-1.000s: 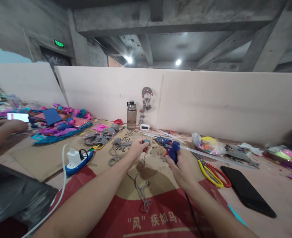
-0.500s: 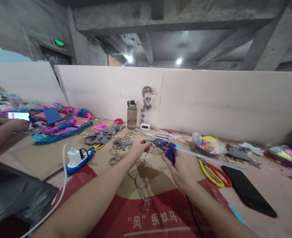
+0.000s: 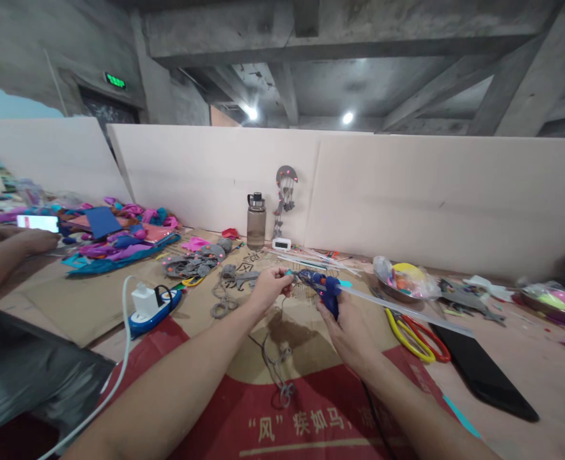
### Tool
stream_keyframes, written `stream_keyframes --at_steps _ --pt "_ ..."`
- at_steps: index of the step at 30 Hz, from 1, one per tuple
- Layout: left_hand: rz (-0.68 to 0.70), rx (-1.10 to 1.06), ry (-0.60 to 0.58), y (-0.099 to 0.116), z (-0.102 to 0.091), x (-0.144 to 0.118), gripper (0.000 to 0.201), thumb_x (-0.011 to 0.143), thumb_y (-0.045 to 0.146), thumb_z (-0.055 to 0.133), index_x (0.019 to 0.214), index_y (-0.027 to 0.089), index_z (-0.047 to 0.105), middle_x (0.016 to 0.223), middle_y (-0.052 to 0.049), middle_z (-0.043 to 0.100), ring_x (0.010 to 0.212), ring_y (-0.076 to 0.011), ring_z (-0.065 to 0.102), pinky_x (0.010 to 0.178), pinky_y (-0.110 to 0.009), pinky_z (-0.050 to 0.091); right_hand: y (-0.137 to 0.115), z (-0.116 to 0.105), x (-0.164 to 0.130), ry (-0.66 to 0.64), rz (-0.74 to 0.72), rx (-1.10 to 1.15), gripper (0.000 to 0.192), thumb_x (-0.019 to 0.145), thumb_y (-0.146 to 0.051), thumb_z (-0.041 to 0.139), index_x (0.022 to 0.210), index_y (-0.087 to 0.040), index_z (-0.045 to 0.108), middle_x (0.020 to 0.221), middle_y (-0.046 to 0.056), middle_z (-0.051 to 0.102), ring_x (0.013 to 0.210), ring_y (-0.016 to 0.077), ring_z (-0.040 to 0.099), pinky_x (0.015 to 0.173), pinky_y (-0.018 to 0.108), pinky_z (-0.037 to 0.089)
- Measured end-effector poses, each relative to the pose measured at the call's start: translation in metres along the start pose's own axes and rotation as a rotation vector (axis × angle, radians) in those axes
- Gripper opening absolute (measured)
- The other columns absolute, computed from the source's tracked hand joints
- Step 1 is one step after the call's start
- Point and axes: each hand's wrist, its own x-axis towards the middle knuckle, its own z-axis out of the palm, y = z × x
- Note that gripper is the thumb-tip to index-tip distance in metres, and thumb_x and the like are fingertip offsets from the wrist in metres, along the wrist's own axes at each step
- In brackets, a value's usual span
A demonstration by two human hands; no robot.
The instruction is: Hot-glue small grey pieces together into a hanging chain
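My right hand (image 3: 335, 319) is wrapped round the handle of a blue hot glue gun (image 3: 329, 292), with a long clear glue stick (image 3: 402, 309) jutting from its back end. The gun's nozzle points left, at the fingertips of my left hand (image 3: 271, 287). Those fingers pinch a small teal piece (image 3: 289, 273), its exact kind too small to make out. A thin grey cord (image 3: 273, 364) hangs below the left hand and lies loosely on the brown and red cardboard (image 3: 244, 421). More grey cord (image 3: 224, 300) is coiled left of the hand.
Yellow-and-red-handled scissors (image 3: 414, 335) and a black phone (image 3: 486, 374) lie right. A water bottle (image 3: 256, 220) and small white clock (image 3: 281, 244) stand behind. Left are grey felt pieces (image 3: 193, 262), a blue power strip (image 3: 154, 313) and another person's hand (image 3: 38, 241) with a lit phone.
Both hands hold nearly the same pose. The back end of the glue stick has shifted slightly to the left and down; the whole view has moved a little.
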Motion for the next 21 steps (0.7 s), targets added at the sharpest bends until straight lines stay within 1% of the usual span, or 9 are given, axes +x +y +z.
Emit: stream_keyframes --at_steps 4,8,13,17,21 --pt "0.005 -0.002 0.007 -0.0023 0.0001 0.0009 0.018 0.064 0.026 0.065 0.07 0.014 0.054 0.051 0.003 0.052 0.043 -0.0075 0.046 0.043 -0.021 0.036 -0.0003 0.0001 -0.0001 -0.001 -0.012 -0.01 0.031 0.086 -0.037 0.043 0.108 -0.017 0.052 0.09 0.011 0.065 0.08 0.0245 0.061 0.071 0.037 0.046" --pt "0.0 0.004 -0.007 -0.0027 0.0001 0.0008 0.017 0.064 0.026 0.065 0.069 0.014 0.054 0.05 0.002 0.053 0.042 -0.0078 0.046 0.044 -0.021 0.037 0.0008 0.0005 0.0005 0.021 -0.027 -0.034 0.028 0.086 -0.036 0.043 0.105 -0.018 0.053 0.089 0.011 0.065 0.079 0.0243 0.06 0.069 0.036 0.046" --pt "0.003 0.009 0.012 -0.001 0.0005 0.0005 0.016 0.064 0.025 0.064 0.07 0.014 0.054 0.05 0.002 0.053 0.043 -0.008 0.047 0.043 -0.021 0.037 -0.0003 0.0004 -0.0003 0.008 -0.016 -0.032 0.03 0.086 -0.035 0.043 0.109 -0.017 0.052 0.091 0.011 0.065 0.08 0.0239 0.061 0.07 0.035 0.047" --pt "-0.009 0.004 0.013 -0.0013 0.001 0.0002 0.018 0.063 0.026 0.066 0.069 0.014 0.053 0.05 0.002 0.053 0.043 -0.008 0.047 0.043 -0.021 0.037 -0.0003 0.0011 -0.0004 0.01 -0.021 -0.037 0.028 0.086 -0.034 0.043 0.106 -0.018 0.052 0.09 0.011 0.065 0.079 0.0238 0.061 0.07 0.036 0.047" --pt "-0.018 -0.006 0.017 -0.0006 0.0013 -0.0005 0.021 0.063 0.028 0.068 0.07 0.014 0.054 0.05 0.003 0.053 0.043 -0.0083 0.047 0.044 -0.022 0.038 0.0016 0.0019 -0.0002 0.025 -0.025 -0.037 0.028 0.085 -0.034 0.044 0.108 -0.018 0.051 0.09 0.01 0.065 0.08 0.0235 0.061 0.071 0.036 0.047"
